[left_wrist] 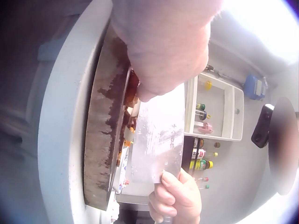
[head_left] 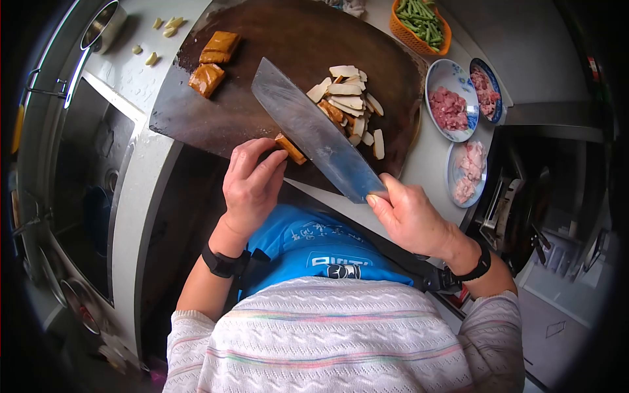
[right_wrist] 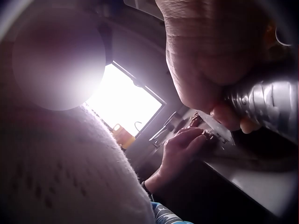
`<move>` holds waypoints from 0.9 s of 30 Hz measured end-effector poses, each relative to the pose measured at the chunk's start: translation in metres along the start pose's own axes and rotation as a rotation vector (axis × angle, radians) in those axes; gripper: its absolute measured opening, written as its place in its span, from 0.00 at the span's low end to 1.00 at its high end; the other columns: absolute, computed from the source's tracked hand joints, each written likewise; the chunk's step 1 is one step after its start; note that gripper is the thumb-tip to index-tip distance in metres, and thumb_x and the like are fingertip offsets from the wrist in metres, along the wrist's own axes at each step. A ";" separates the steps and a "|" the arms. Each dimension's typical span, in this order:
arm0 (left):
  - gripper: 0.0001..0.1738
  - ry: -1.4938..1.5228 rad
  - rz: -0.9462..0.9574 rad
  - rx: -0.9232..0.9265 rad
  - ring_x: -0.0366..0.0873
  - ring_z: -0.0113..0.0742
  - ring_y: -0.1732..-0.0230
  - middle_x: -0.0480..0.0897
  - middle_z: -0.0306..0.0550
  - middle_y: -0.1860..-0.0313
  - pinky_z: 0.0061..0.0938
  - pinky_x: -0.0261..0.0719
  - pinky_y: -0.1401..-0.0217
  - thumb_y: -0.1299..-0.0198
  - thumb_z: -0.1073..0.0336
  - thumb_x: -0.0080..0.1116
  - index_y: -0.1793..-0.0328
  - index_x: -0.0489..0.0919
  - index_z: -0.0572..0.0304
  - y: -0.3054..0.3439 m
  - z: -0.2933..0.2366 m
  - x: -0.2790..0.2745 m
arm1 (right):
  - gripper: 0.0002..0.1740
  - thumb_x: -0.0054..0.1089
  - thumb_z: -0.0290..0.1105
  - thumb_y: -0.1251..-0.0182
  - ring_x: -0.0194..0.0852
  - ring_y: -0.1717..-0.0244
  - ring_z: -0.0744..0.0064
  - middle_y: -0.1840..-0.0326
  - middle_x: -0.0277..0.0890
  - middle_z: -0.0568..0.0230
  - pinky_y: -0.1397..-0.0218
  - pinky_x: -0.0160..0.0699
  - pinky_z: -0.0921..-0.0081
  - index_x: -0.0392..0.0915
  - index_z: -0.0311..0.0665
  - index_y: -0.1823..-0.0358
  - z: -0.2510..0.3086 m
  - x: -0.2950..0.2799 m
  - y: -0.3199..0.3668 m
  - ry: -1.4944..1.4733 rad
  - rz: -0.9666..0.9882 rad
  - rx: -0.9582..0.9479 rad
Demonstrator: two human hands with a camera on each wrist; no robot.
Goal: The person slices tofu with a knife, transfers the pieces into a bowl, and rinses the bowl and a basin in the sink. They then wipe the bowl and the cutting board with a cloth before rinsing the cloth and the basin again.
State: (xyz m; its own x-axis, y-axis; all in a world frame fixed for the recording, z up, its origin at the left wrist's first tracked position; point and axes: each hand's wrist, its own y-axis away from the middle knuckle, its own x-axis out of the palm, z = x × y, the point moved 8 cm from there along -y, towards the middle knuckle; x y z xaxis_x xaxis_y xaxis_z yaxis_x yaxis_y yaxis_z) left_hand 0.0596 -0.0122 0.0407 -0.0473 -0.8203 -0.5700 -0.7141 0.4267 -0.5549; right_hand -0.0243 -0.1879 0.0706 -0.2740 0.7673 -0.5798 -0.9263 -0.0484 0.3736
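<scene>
The right hand [head_left: 416, 219] grips a wide cleaver [head_left: 314, 134], whose blade slants over the dark cutting board [head_left: 282, 33]; its handle shows in the right wrist view. Beside the blade's left side, the left hand [head_left: 252, 180] pinches a small brown-skinned piece [head_left: 290, 149] at the board's near edge. White slices with brown edges [head_left: 350, 101] lie in a loose pile right of the blade. Two browned blocks [head_left: 219, 47] [head_left: 206, 79] rest on the board's left part. In the left wrist view the left hand [left_wrist: 163, 42] hides the piece between its fingertips.
Garlic cloves [head_left: 171, 26] and a metal pot [head_left: 103, 26] stand at upper left, above a sink. On the right are an orange basket of green beans [head_left: 419, 23], two bowls of chopped meat [head_left: 449, 108] [head_left: 485, 90] and a bowl of pale pieces [head_left: 468, 171].
</scene>
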 end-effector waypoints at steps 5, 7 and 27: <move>0.14 -0.016 -0.028 0.004 0.77 0.45 0.57 0.79 0.47 0.59 0.31 0.76 0.55 0.58 0.79 0.66 0.61 0.82 0.61 -0.002 0.001 0.005 | 0.08 0.50 0.27 0.34 0.73 0.75 0.38 0.81 0.70 0.40 0.76 0.68 0.55 0.63 0.28 0.65 0.002 0.005 -0.002 0.018 0.022 -0.012; 0.14 -0.019 -0.030 0.006 0.77 0.45 0.57 0.79 0.47 0.59 0.31 0.76 0.55 0.58 0.79 0.66 0.62 0.82 0.61 -0.003 0.001 0.005 | 0.08 0.50 0.27 0.34 0.73 0.75 0.38 0.80 0.70 0.39 0.75 0.68 0.55 0.63 0.28 0.65 0.000 0.006 -0.004 0.038 0.028 -0.017; 0.12 -0.026 -0.028 0.012 0.77 0.44 0.58 0.79 0.45 0.61 0.31 0.77 0.57 0.58 0.79 0.66 0.64 0.82 0.60 -0.006 0.000 0.006 | 0.10 0.49 0.28 0.33 0.72 0.73 0.37 0.80 0.70 0.39 0.72 0.69 0.52 0.62 0.28 0.66 -0.007 0.016 -0.012 0.025 0.134 0.037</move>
State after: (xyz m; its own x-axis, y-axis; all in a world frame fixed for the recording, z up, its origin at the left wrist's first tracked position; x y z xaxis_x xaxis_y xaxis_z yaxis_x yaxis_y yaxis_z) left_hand 0.0639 -0.0200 0.0405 -0.0093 -0.8220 -0.5695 -0.7062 0.4086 -0.5782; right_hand -0.0193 -0.1797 0.0520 -0.4011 0.7391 -0.5412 -0.8712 -0.1251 0.4748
